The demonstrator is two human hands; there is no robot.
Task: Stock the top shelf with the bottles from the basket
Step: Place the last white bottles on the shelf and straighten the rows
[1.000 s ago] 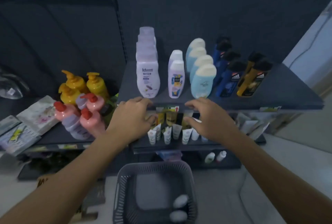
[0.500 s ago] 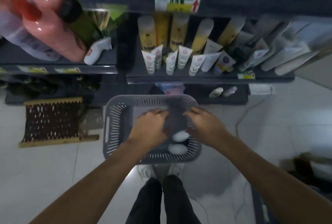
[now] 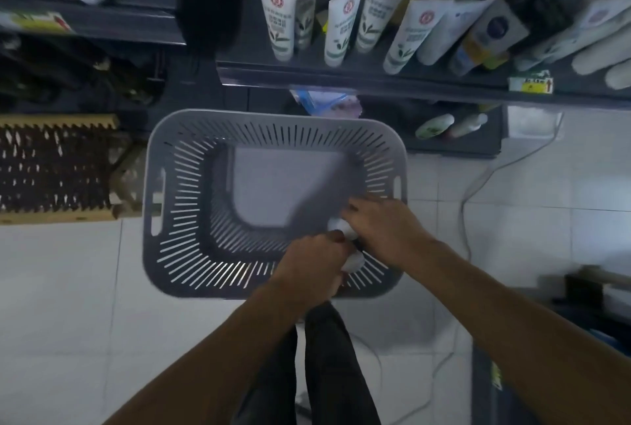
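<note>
Right hand (image 3: 379, 223): curled over a white-capped bottle (image 3: 339, 227) — cap pokes out toward the basket's middle.
Left hand (image 3: 312, 266): closed round a second bottle (image 3: 353, 262), just nearer the body.
Basket (image 3: 191, 165): otherwise bare — both bottles in its near right corner.
Long axes: hidden.
</note>
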